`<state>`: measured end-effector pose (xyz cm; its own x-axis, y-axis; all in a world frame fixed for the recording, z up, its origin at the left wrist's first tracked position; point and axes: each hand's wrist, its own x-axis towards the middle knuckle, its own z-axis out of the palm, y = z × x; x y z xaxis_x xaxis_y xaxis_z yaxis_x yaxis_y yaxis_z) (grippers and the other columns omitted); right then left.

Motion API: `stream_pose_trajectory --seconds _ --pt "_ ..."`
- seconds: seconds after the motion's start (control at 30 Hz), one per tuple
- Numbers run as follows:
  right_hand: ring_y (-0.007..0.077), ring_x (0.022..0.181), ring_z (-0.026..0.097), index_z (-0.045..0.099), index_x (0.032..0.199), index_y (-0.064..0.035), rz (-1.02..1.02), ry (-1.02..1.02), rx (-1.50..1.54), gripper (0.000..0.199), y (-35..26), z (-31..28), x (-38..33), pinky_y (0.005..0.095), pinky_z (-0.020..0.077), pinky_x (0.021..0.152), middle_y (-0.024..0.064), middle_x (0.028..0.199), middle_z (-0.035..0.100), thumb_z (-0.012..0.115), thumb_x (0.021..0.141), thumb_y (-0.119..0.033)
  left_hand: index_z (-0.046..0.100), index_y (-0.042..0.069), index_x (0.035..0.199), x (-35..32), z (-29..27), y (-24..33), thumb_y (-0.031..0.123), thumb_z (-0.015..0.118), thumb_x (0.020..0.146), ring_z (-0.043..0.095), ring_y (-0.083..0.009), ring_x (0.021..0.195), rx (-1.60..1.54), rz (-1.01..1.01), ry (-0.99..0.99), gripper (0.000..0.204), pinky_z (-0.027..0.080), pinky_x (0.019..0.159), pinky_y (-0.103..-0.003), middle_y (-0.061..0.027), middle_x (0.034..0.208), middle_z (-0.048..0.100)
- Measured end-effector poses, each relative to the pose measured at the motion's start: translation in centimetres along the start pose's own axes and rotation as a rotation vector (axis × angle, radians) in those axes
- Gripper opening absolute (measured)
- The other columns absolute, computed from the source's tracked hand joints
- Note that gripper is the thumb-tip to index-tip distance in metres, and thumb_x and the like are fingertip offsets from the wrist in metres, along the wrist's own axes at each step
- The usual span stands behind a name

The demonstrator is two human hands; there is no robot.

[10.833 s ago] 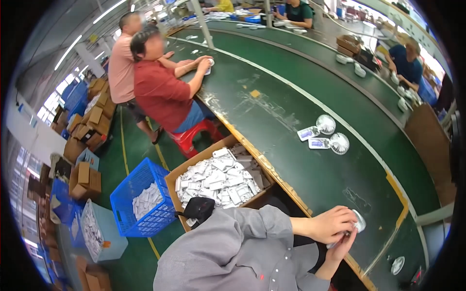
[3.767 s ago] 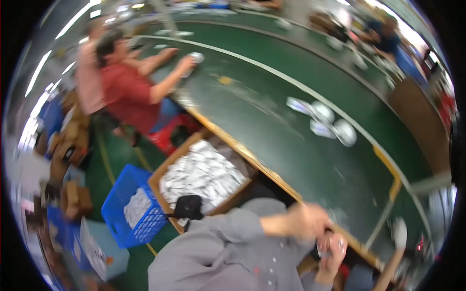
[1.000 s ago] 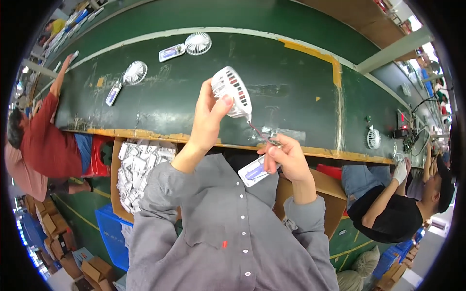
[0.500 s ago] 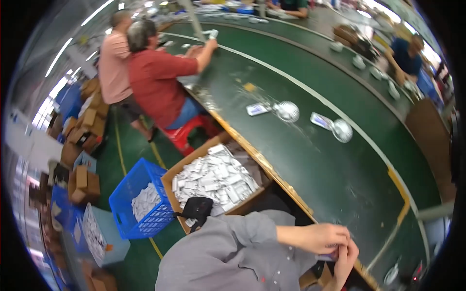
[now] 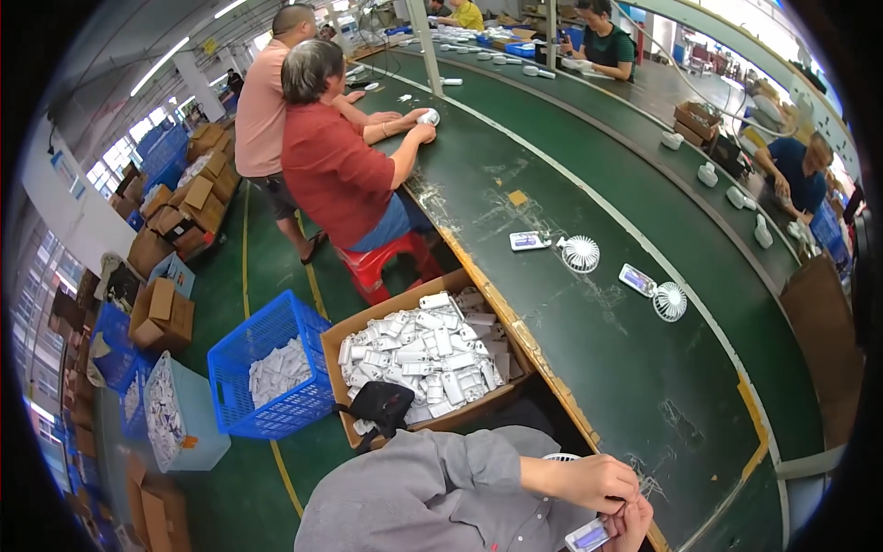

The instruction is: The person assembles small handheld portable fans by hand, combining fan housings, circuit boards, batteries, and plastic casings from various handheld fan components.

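Note:
At the lower right, my left hand [image 5: 602, 483] reaches across with its fingers pinched together, touching the fingertips of my right hand [image 5: 630, 524]. What the left fingers pinch is too small to make out. My right hand is closed at a white handheld fan handle [image 5: 589, 535], whose open side shows a purple part. Behind my left forearm peeks a white fan cage [image 5: 560, 456]; whether it belongs to that handle is hidden. Farther up on the green bench lie two handheld fans, one [image 5: 579, 254] on the left and another [image 5: 670, 301] on the right, both with opened handles showing purple.
Beside me, a cardboard box [image 5: 333, 354] of white plastic parts has a black pouch [image 5: 382, 405] at its edge. A blue crate [image 5: 276, 421] stands to its left. Worn wooden trim [image 5: 515, 327] edges the bench [image 5: 570, 359]. A person in red [image 5: 340, 175] sits farther along.
The view has shifted and become sharper. My hands remain together at the bench edge, while the handle with the purple part now shows more clearly below them.

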<state>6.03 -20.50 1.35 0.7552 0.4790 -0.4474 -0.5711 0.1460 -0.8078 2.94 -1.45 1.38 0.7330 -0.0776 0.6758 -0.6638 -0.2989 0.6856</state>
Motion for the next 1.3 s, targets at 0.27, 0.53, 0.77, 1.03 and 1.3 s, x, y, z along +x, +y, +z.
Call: stream_pose_trajectory --seconds 0.27,0.53,0.77,1.03,1.3 --pt "0.0128 0.066 0.058 0.055 0.116 0.0032 0.035 -0.362 0.050 0.039 0.2 -2.1 -0.4 0.0225 0.0462 0.059 0.0057 0.083 0.061 0.059 0.094 -0.028 0.066 -0.001 0.081 0.1 0.8 1.8 0.006 0.067 0.074 0.064 -0.0226 0.064 -0.442 -0.290 0.076 0.011 0.050 0.055 -0.032 -0.0108 0.077 0.064" --pt "0.0149 0.076 0.060 0.059 0.107 -0.0011 -0.009 -0.076 -0.053 0.023 0.1 -1.7 -2.5 0.0277 0.0496 0.066 0.0062 0.088 0.063 0.057 0.097 -0.022 0.066 0.007 0.080 0.1 0.9 1.6 0.012 0.066 0.073 0.059 -0.0248 0.067 0.203 0.068 -0.059 0.009 0.049 0.057 -0.036 -0.0040 0.072 0.059" --pt "0.0053 0.047 0.037 0.059 0.088 -0.0007 0.061 -0.058 -0.082 0.029 -2.2 1.9 -3.2 0.0210 0.0314 0.049 -0.0030 0.062 0.049 0.058 0.095 -0.029 0.071 0.002 0.085 0.2 0.7 1.6 0.008 0.065 0.074 0.064 -0.0278 0.069 -0.232 -0.065 0.002 0.014 0.051 0.058 -0.036 -0.0107 0.073 0.066" --pt "0.0052 0.059 0.047 0.058 0.081 -0.0012 -0.183 0.104 -0.343 0.017 -0.8 1.5 -5.8 0.0193 0.0349 0.053 0.0010 0.069 0.057 0.059 0.095 -0.012 0.068 0.003 0.085 -1.2 2.9 2.1 0.010 0.066 0.077 0.064 -0.0251 0.071 0.072 -0.043 -0.081 0.011 0.052 0.060 -0.035 -0.0100 0.079 0.066" --pt "0.0087 0.041 0.031 0.042 0.067 -0.0091 -0.033 0.091 0.047 0.031 3.2 -8.2 -9.3 0.0312 0.0427 0.060 -0.0044 0.048 0.031 0.054 0.093 -0.019 0.073 -0.001 0.095 1.1 -4.3 -0.5 0.000 0.068 0.083 0.068 -0.0120 0.082 -0.418 -0.561 0.161 0.013 0.055 0.067 -0.022 -0.0099 0.093 0.071"
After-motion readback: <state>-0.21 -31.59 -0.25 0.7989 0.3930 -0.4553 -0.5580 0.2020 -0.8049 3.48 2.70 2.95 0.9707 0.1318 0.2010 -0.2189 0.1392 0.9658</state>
